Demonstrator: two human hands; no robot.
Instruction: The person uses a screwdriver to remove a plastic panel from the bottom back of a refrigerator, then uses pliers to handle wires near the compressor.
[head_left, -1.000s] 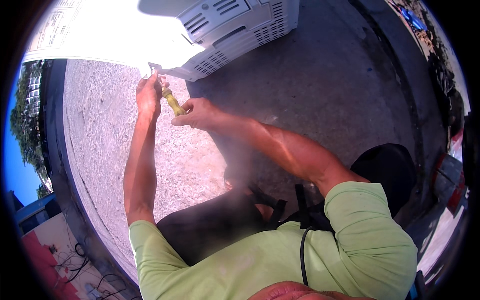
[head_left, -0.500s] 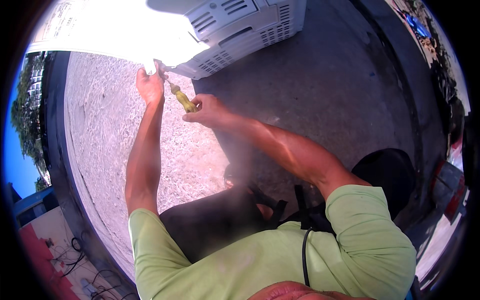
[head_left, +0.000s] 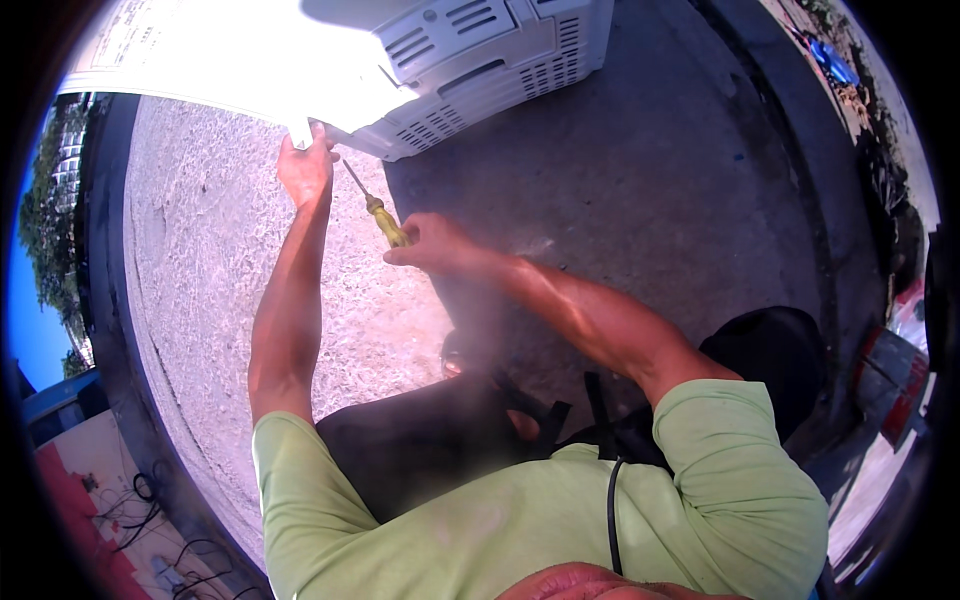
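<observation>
Yellow screwdriver [head_left: 386,222] near the casing [head_left: 450,90]: gripping it with right hand [head_left: 435,243]; apparently pinching casing's corner with left hand [head_left: 307,172]; seemingly working there, holding tip clear; calling for steady aiming next.

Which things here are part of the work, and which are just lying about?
Part of the work:
yellow-handled screwdriver, in the right hand
white slotted casing, left hand at its edge

Apparently just lying about:
dark cables, lower left
blue item, upper right
red-and-grey container, right edge
</observation>
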